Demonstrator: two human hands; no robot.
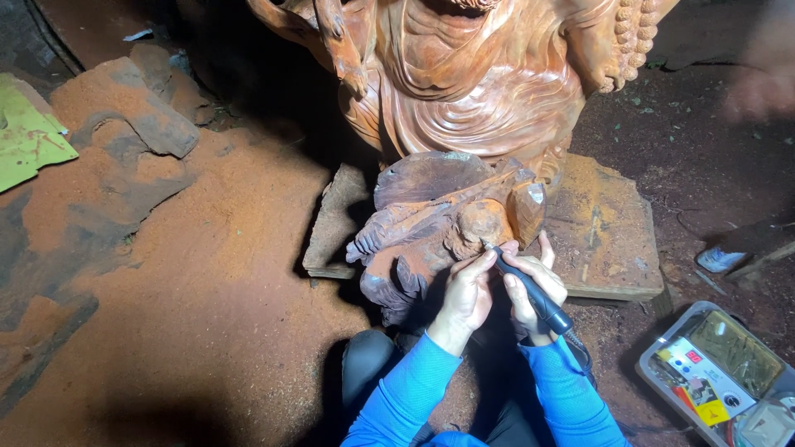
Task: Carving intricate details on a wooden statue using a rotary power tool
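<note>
Right hand (534, 290) gripping black pen-shaped rotary carving tool (534, 294); left hand (468, 290) closed, steadying its tip, apparently, on small reddish-brown wooden figure (439, 223), roughly shaped, fine detail unfinished; red sawdust floor (207, 290) near left.

Sleeves: bright blue, long, close-fitting, creased along both forearms, ending at the wrists.
Cuffs: plain, no bands or markings.
Left hand (469, 291): bare, no glove or ring visible.
Right hand (530, 285): bare, no glove.
Trousers: dark, smooth, slightly shiny at the knee.
</note>
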